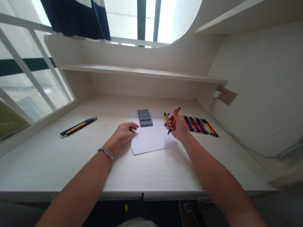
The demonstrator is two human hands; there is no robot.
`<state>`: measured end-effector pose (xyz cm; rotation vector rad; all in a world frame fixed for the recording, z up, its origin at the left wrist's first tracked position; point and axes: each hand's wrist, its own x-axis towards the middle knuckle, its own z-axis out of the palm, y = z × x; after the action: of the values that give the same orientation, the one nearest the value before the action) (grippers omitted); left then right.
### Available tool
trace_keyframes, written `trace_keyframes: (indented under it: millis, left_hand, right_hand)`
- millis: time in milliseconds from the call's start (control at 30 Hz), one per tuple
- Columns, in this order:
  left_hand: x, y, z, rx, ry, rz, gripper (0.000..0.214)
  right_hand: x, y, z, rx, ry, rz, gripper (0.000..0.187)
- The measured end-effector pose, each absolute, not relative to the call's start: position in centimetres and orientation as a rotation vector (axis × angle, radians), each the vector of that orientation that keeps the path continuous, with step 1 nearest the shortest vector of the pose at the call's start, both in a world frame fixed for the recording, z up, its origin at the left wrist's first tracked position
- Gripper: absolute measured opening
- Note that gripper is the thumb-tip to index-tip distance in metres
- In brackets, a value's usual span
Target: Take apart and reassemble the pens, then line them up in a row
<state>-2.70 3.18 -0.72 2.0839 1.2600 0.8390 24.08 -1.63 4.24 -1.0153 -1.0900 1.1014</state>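
Note:
My right hand is closed around a yellow and black pen, over the right part of a white sheet of paper. The pen slants, its dark tip pointing down to the left, and my thumb is near its upper end. At the sheet's left edge rests my left hand, fingers loosely bent and apart, holding nothing. A grey, flat rectangular item with a blurred surface lies at the top of the sheet, between my hands.
A row of several pens in red, blue, black, white and yellow lies right of my right hand. More pens lie together at the left of the white desk. A plug with a cable sits in the wall socket. A shelf spans the back.

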Motion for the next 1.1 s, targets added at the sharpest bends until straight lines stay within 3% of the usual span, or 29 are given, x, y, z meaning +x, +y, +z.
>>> trace_keyframes:
  millis: [167,367,467,567,700,1100]
  left_hand:
    - [-3.2,2.9,-0.2,2.062,1.201,0.648,0.045]
    - [-3.5,2.4,0.5,2.048,1.165,0.619,0.052]
    - [-3.5,2.6,0.4,2.055,1.113,0.627,0.053]
    - [-3.6,2.9,0.1,2.066,1.08,0.634,0.053]
    - [-3.6,3.2,-0.5,2.072,1.097,0.644,0.054]
    - [-3.6,3.1,-0.4,2.09,1.158,0.575,0.056]
  right_hand:
    - [23.4,-1.1,2.6,-1.125,-1.014,1.057,0.071]
    - [21.5,-1.9,2.0,-1.177,-1.094,1.287,0.068]
    - [20.2,-2.3,1.6,-1.172,-1.171,1.397,0.057]
    - [18.9,-2.3,0.7,-1.201,-1.307,1.253,0.032]
    - [17.9,-1.9,-0.8,-1.29,-1.411,1.019,0.016]
    - [17.8,-1.5,-2.1,-1.382,-1.592,0.777,0.011]
